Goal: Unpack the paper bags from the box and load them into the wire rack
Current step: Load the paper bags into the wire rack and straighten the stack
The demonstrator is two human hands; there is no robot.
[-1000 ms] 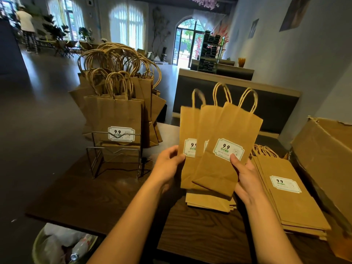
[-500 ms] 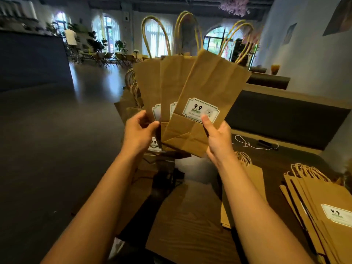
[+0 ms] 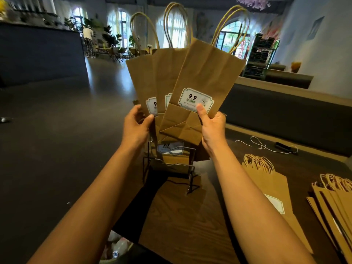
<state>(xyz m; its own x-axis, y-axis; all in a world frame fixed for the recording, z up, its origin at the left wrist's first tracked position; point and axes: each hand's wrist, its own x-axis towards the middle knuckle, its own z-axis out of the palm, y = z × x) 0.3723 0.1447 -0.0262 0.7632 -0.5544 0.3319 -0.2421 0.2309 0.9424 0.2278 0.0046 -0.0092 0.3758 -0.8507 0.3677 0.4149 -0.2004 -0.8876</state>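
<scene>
Item: three paper bags [image 3: 202,82], fanned. Our left hand [image 3: 136,126] pinches the rear one, our right hand [image 3: 213,126] the front, above the wire rack [image 3: 169,168] on the counter [image 3: 190,216], presumably for slotting singly.

the three paper bags [image 3: 205,73] held up are plain kraft brown with paler tan twisted handles [image 3: 177,23]. each carries a white label [image 3: 195,100] edged in green, printed with a black "9.9" and small green characters. the wire rack [image 3: 169,168] is dark grey metal. the table [image 3: 181,216] shows warm brown wood grain, darker toward the right. the flat bags [image 3: 270,187] at near right are the same brown, one with a white, green-edged label.
</scene>
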